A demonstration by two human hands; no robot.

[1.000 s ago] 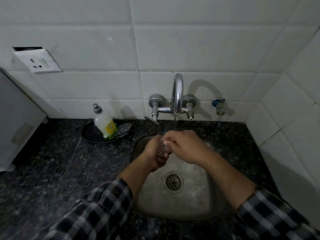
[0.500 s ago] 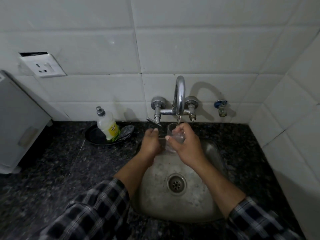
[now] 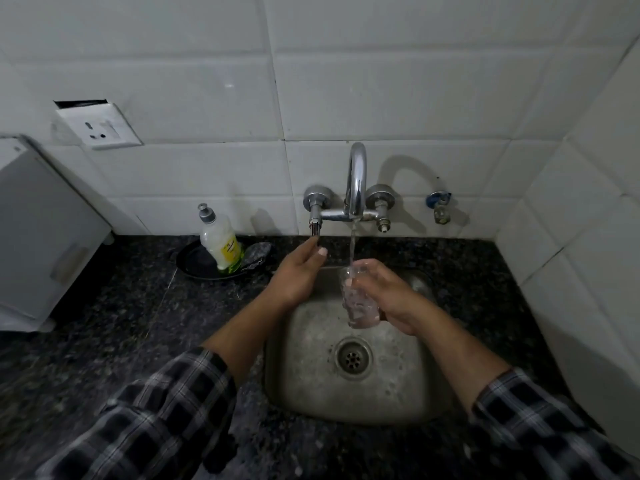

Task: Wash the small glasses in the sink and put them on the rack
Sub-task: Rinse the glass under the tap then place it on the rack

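The right hand [image 3: 391, 296] is wrapped around a small clear glass [image 3: 358, 303], holding it roughly upright, tipped a little, above the back of the steel sink [image 3: 398, 393]. A thin stream of water [image 3: 352, 244] falls from the curved chrome faucet [image 3: 356, 178] into the mouth of the glass. The left hand [image 3: 298, 275] is released and grasps nothing. Its fingers reach up towards the left tap handle [image 3: 314, 216] with a fingertip right at the handle's lower end, though whether it actually touches cannot be told. The drain [image 3: 353, 357] sits in the sink floor below the glass. On the dark speckled tabletop [image 3: 121, 323] to the left of the sink, a black dish [image 3: 194, 263] carries a dish soap bottle [image 3: 221, 242] with a yellow label and a crumpled scrubber [image 3: 258, 252] just beside it. A wall socket [image 3: 100, 126] is set in the white tiles above, and a small valve [image 3: 439, 206] sticks out to the right of the faucet. Both forearms come out of checked sleeves.
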